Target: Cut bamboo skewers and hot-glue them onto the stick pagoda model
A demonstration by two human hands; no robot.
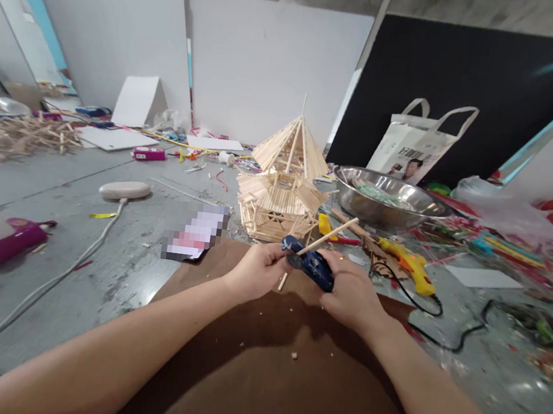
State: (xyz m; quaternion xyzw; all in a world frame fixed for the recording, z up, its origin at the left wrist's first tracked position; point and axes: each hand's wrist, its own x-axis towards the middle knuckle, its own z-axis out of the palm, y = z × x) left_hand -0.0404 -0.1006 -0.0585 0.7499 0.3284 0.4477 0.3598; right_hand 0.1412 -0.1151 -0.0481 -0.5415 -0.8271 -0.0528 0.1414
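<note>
My right hand point(353, 289) is closed around a dark blue hand tool point(317, 266), which looks like cutters; its jaws point to the left. At those jaws, my left hand point(261, 269) is closed in a pinch on a thin wooden stick point(328, 235). The stick slants up to the right across the tool. A short wooden end point(283, 282) pokes out below the left fingers; I cannot tell whether it belongs to the same stick. Just beyond my hands stands a tiered pagoda model point(283, 194) made of wooden sticks, with a pointed roof.
Brown board point(255, 379) with small wood crumbs lies under my hands. A phone point(196, 232) is left of the model. Right are a yellow glue gun point(413, 267) with its black cord and a steel bowl point(392, 204). Loose sticks point(18, 135) are piled far left.
</note>
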